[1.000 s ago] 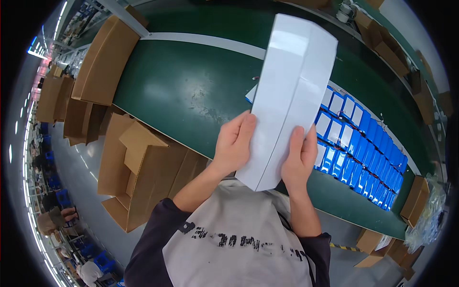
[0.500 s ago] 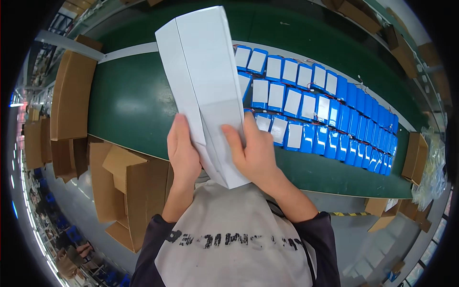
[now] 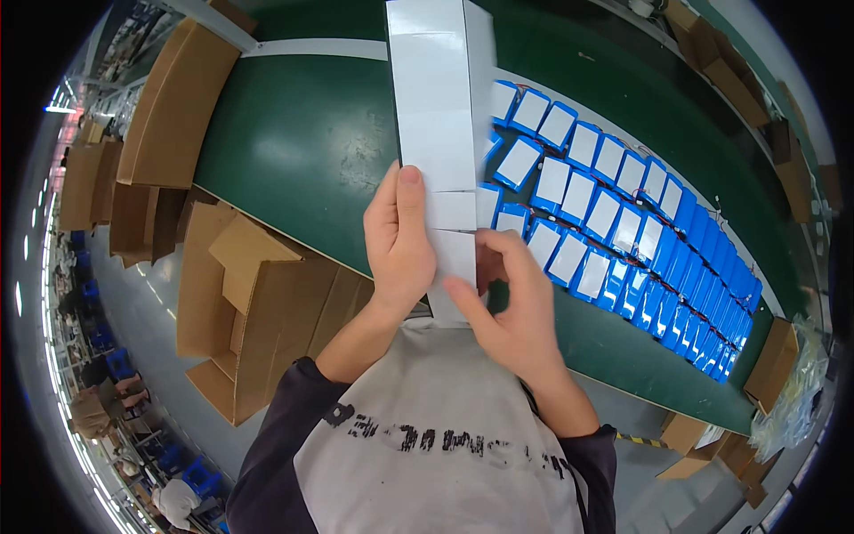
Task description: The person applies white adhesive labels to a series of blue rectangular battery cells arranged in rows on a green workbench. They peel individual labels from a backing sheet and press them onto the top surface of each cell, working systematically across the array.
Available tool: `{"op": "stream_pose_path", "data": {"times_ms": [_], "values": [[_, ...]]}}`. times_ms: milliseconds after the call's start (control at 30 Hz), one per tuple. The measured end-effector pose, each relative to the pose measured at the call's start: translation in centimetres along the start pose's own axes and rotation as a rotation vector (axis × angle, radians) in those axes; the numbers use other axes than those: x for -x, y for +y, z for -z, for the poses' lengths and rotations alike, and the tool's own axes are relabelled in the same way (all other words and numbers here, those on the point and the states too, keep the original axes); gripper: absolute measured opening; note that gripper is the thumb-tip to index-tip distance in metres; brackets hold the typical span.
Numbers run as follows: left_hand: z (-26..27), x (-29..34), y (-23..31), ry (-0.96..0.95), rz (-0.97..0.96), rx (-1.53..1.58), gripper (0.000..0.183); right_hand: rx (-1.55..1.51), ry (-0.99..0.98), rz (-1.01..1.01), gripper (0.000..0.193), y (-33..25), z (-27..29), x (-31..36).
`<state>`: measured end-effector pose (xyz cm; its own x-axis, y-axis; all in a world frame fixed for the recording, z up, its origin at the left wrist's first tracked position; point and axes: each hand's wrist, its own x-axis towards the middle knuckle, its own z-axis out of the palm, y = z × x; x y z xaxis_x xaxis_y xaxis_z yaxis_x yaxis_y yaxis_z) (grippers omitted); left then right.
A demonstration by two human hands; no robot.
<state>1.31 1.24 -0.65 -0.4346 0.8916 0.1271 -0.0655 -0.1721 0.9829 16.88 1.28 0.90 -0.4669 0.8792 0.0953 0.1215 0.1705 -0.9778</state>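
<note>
A long white folded-card piece, box-like with creased panels, stands upright in front of me. My left hand is closed around its left edge, thumb flat on the front panel. Two crosswise slits or fold lines show just right of that thumb. At the lower end, my right hand grips the narrow flap by its right side, with the thumb on the face and the curled fingers at the edge. The fingertips behind the card are hidden. Right of it, several blue battery packs lie in rows, many with white rectangles on top.
The packs lie on a green-topped workbench. Brown cardboard boxes stand at the left, one open box below the bench edge. At the right end are a small carton and clear plastic film.
The white card piece has turned from leaning left to nearly upright, showing a narrower panel. My right hand has moved to its lower flap. The view has swung, tilting the bench.
</note>
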Motion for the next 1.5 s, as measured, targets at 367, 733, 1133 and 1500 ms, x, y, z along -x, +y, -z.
{"op": "stream_pose_path", "data": {"times_ms": [367, 733, 1133, 1500], "values": [[-0.4, 0.9, -2.0, -0.247, 0.355, 0.2, 0.043, -0.585, -0.07, -0.158, 0.028, 1.2, -0.2, 0.7], [-1.4, -0.7, -1.5, 0.129, 0.043, -0.028, 0.044, -0.781, -0.1, -0.193, 0.036, 0.6, -0.5, 1.2], [3.9, -5.5, -2.2, 0.505, -0.293, -0.311, 0.028, -0.68, 0.186, -0.161, 0.018, 0.1, 1.0, 0.9], [7.9, -7.5, -0.6, -0.609, 0.305, 0.799, 0.076, 0.507, 0.252, -0.217, 0.008, 1.5, 16.6, 5.0]]}}
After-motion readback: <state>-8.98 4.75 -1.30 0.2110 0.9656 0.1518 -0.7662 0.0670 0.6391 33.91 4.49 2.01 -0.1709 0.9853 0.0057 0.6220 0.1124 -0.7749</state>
